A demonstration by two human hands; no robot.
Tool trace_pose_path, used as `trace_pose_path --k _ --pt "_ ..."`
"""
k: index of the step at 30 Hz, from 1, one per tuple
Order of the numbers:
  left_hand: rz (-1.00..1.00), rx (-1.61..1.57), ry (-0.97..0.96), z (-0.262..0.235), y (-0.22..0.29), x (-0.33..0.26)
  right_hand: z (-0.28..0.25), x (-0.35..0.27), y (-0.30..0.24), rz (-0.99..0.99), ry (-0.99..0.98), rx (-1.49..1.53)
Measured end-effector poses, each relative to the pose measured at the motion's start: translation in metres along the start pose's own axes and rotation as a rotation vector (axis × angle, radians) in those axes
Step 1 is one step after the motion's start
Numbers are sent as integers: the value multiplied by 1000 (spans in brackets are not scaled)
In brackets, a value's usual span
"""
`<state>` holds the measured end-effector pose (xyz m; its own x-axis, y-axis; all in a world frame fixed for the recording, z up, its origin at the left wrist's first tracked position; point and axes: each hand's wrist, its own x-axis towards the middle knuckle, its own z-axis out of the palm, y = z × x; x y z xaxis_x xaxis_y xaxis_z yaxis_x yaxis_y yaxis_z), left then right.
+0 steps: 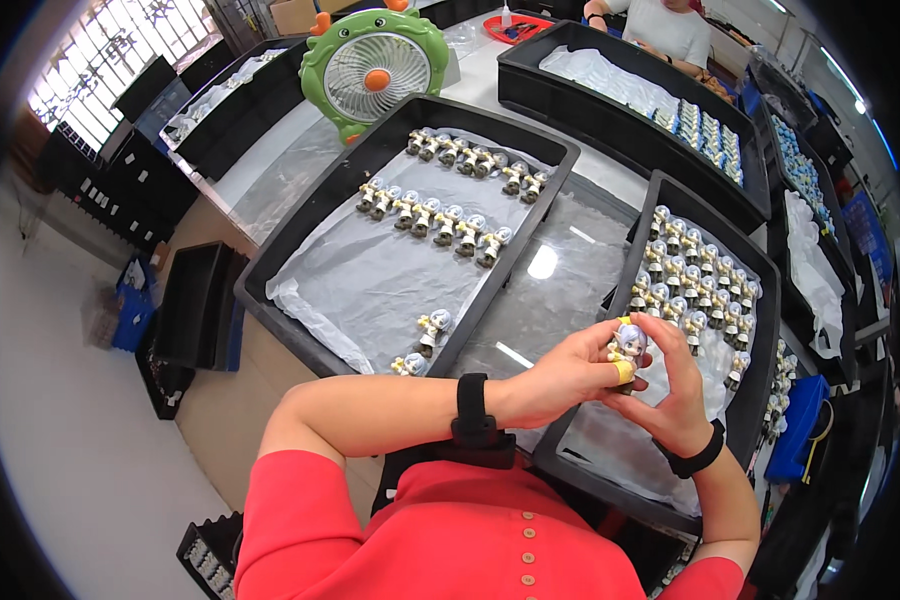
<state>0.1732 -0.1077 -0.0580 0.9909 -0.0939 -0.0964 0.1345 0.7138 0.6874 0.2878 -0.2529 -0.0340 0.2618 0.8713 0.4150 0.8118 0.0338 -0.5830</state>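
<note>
Head view: left hand [560, 380], yellow cots on thumb and index, pinches silver-haired chibi figurine [629, 343]; right hand [682, 395] brackets head and base, exact contact partly hidden. Figurine held above left edge of right black tray [610, 492]; matching figurines [690, 277] rowed toward far edge. Best handling, probably: light fingertip hold, face unrubbed, kept over plastic lining [620, 455].
</note>
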Motion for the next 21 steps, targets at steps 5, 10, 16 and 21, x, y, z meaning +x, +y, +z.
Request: trace_pose_path --k 5,10,16,21 --pt "4 17 33 2 -7 2 0 -2 0 8 -15 -13" --pt "22 48 58 3 -7 -1 2 -3 1 14 -32 -14" --pt "2 53 37 5 -5 1 -2 -6 0 45 -30 12" --pt "-21 24 57 4 3 -3 0 0 3 5 -27 52"
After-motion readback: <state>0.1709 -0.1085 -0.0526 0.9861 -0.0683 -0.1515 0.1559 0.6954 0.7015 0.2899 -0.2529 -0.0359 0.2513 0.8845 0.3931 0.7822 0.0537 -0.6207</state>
